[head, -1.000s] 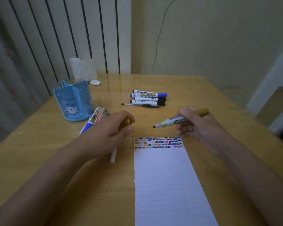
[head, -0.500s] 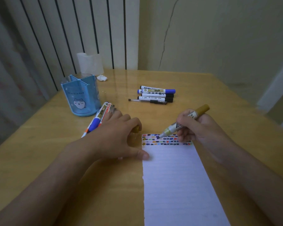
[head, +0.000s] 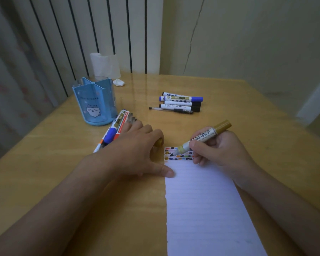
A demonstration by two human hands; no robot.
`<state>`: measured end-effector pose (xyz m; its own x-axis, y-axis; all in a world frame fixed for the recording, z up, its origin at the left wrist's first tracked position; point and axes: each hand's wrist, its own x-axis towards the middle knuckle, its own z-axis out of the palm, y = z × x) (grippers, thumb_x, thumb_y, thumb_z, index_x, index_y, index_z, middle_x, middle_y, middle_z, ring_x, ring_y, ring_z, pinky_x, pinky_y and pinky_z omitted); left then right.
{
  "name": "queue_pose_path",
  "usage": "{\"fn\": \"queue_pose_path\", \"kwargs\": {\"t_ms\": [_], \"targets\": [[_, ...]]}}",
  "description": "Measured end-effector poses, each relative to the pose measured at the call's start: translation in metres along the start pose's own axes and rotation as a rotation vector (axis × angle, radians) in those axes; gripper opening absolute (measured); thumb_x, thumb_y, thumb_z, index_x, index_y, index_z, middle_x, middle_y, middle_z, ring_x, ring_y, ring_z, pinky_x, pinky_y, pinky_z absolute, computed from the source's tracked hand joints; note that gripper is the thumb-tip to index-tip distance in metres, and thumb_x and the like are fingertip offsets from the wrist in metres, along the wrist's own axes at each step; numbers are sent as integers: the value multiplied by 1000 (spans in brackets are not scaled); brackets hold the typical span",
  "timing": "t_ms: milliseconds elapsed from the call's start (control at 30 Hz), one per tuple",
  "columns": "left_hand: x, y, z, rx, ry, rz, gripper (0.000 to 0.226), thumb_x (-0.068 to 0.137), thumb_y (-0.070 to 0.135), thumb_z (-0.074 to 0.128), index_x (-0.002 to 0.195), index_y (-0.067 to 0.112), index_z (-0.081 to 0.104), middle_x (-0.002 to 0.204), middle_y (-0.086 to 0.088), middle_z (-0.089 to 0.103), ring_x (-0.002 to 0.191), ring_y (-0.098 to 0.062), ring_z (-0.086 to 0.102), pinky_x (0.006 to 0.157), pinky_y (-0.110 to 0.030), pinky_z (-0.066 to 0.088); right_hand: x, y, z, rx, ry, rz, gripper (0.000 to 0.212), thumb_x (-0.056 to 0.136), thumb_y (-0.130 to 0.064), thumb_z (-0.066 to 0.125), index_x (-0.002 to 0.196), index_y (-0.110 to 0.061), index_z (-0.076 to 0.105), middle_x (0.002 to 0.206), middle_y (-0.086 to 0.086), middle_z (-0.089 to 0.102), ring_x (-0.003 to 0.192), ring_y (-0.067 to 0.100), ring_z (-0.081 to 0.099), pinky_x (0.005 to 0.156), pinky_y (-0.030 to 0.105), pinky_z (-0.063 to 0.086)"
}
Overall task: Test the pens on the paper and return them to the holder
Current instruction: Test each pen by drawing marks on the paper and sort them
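My right hand (head: 217,151) grips a gold permanent marker (head: 204,137), uncapped, with its tip down on the coloured test marks at the top of the lined paper (head: 205,209). My left hand (head: 137,152) lies beside the paper with the thumb pressing the sheet's left edge, and its curled fingers hold the marker's gold cap (head: 159,142). The blue pen holder (head: 93,102) stands at the back left with its compartments showing no pens. Several pens (head: 116,126) lie next to the holder, partly under my left hand. Another group of markers (head: 181,103) lies in the middle of the table.
A translucent white cup (head: 104,65) and a crumpled bit of tissue (head: 118,82) sit at the table's back edge by the striped wall. The wooden table (head: 63,163) ends close at the left and right.
My right hand lowered the marker from above the table onto the paper's top rows. My left hand came down flat beside the sheet, thumb onto its edge, still holding the cap.
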<state>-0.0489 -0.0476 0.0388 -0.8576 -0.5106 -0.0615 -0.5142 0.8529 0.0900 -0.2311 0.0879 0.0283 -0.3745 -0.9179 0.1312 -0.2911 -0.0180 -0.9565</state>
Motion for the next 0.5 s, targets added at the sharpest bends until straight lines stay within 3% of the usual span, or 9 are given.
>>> {"fn": "queue_pose_path", "kwargs": {"t_ms": [500], "targets": [[0,0,1,-31,8,1,88,59,92,53,127,37,42,116,13,46,109,-12,33,90,-31,31,-2,0,6,-66,-26,-17,10,88,-1,70,93,-6,62,64,12,71,60,22,71,56,28,57]]}}
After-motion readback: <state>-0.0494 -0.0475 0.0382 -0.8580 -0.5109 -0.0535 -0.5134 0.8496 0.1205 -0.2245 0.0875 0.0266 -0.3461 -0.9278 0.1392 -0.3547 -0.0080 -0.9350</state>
